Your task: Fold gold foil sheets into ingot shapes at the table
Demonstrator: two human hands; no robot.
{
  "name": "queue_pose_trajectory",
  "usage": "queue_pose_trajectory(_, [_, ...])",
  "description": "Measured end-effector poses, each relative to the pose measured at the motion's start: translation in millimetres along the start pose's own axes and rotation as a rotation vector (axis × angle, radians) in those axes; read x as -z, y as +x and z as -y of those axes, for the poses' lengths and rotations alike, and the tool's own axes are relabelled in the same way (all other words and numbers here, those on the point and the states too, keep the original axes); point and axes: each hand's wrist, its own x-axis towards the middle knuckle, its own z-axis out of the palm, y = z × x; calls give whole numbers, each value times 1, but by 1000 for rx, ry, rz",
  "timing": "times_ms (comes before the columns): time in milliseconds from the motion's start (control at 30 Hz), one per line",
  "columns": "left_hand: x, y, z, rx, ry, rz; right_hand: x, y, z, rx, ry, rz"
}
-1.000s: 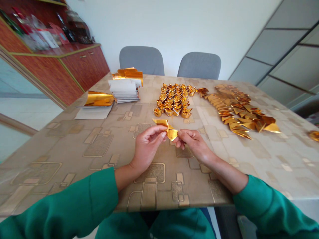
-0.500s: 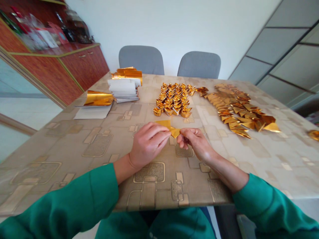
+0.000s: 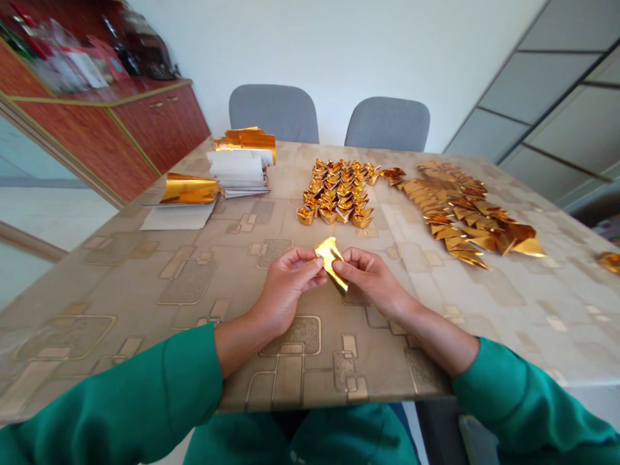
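Between my two hands is a partly folded piece of shiny gold foil paper (image 3: 330,257), tilted above the tablecloth. My left hand (image 3: 289,284) pinches its left edge between thumb and fingers. From the other side, my right hand (image 3: 371,279) grips it, thumb on the front face. Part of the paper is hidden behind my fingers. Just beyond my hands stand rows of folded gold paper ingots (image 3: 338,194). Off to the right lies a spread of flat, pointed gold paper pieces (image 3: 465,213).
A stack of white-backed gold sheets (image 3: 239,169) stands at the back left, with a curled gold sheet (image 3: 190,188) beside it. The patterned table (image 3: 121,284) reaches two grey chairs (image 3: 274,113). One gold piece (image 3: 609,261) lies at the far right edge.
The gold foil paper has been turned: it lay sideways with matte yellow showing and now slants upright with its shiny face visible. My left hand has rotated, thumb now in front.
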Motion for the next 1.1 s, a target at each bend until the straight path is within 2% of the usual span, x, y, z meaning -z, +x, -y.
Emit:
queue_pose_trajectory(233, [1, 1, 0, 60, -8, 32, 4, 0, -2, 14, 8, -5])
queue_pose_trajectory(500, [4, 5, -1, 46, 24, -32, 6, 1, 0, 4, 1, 37])
queue_pose_trajectory(733, [6, 7, 0, 39, 21, -71, 10, 2, -3, 35, -86, -45])
queue_pose_trajectory(867, [7, 8, -2, 74, -33, -77, 15, 1, -1, 54, -117, 15])
queue_pose_trajectory(967, [7, 10, -5, 156, -129, -83, 21, 1, 2, 219, -236, -2])
queue_pose_trajectory(1100, [7, 10, -5, 265, -197, -40, 21, -1, 5, 604, -623, 52])
